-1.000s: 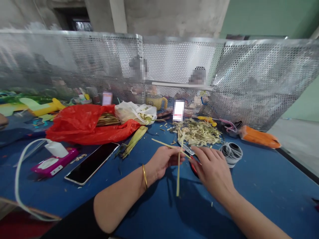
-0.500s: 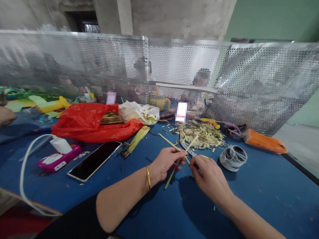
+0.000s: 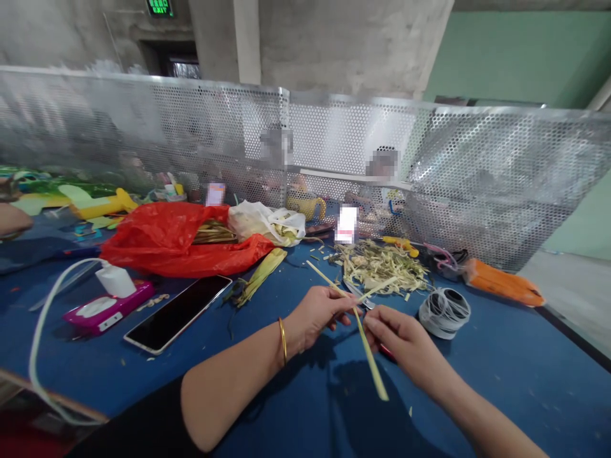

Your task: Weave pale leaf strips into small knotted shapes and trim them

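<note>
My left hand (image 3: 329,312), with a gold bangle at its wrist, pinches pale green plant strips where they cross. One long strip (image 3: 371,362) slants down toward me past my right fingers, and a shorter end (image 3: 382,289) points up to the right. Close beside it my right hand (image 3: 398,337) has its fingers curled together; what they hold, if anything, is hidden. Scissors (image 3: 356,294) lie beyond the hands, partly covered, and a red part shows under my right hand. Behind them is a pile of shredded plant strips (image 3: 382,267).
To the right stand a spool of white twine (image 3: 445,313) and an orange packet (image 3: 503,283). Leftward are a phone (image 3: 179,315), a magenta power strip (image 3: 109,308) with a white cable, a red bag (image 3: 153,238) and a husk bundle (image 3: 260,277). A perforated screen (image 3: 191,133) closes the back.
The long strip's lower end has swung from left of my hands to the right, toward me. My right hand has drawn slightly away from my left. The view has tilted up a little.
</note>
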Demonstrator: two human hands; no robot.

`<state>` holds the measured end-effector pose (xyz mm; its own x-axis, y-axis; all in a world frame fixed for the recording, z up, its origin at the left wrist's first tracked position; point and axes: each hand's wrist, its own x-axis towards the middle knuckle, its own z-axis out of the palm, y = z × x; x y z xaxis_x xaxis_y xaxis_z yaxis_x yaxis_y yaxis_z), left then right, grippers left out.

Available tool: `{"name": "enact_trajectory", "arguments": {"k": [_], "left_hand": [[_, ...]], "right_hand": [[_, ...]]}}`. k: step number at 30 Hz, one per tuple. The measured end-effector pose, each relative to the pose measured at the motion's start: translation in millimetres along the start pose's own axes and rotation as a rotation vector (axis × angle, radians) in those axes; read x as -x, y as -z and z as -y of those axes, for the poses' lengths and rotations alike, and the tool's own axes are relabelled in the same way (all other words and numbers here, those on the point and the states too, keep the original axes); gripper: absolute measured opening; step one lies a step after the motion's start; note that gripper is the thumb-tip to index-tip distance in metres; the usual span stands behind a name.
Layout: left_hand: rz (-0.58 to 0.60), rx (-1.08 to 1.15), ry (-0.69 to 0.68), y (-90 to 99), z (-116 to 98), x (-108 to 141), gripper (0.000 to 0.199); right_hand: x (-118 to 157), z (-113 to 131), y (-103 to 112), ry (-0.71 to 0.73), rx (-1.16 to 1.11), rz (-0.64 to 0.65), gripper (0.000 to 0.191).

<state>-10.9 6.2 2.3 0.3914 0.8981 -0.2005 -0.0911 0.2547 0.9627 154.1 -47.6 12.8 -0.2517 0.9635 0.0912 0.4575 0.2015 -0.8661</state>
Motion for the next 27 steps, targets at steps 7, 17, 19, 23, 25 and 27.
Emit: {"name": "enact_trajectory", "arguments": {"k": [7, 17, 19, 23, 25, 27], "left_hand": [[0.225, -0.061, 0.047, -0.1, -2, 5, 0.047], [0.132, -0.189, 0.011, -9.7, 2, 12, 0.025], [0.128, -0.216, 0.024, -8.4, 0, 12, 0.022], [0.154, -0.231, -0.003, -5.8, -1, 14, 0.023], [0.201, -0.264, -0.037, -5.9, 0, 16, 0.027], [0.247, -0.323, -0.056, -7.4, 3, 17, 0.032]], "right_hand": [[-13, -14, 2, -0.283, -0.661, -0.235, 0.039], [-12, -17, -12, -0.222, -0.644, -0.361, 0.041], [-13, -18, -7, -0.239, -0.558, -0.308, 0.043], [-8, -10, 16, -0.206, 0.047, -0.426, 0.054], [-3, -1, 25, 0.012, 0.396, -0.612, 0.049], [1, 8, 26, 0.205, 0.609, -0.612, 0.034]]}}
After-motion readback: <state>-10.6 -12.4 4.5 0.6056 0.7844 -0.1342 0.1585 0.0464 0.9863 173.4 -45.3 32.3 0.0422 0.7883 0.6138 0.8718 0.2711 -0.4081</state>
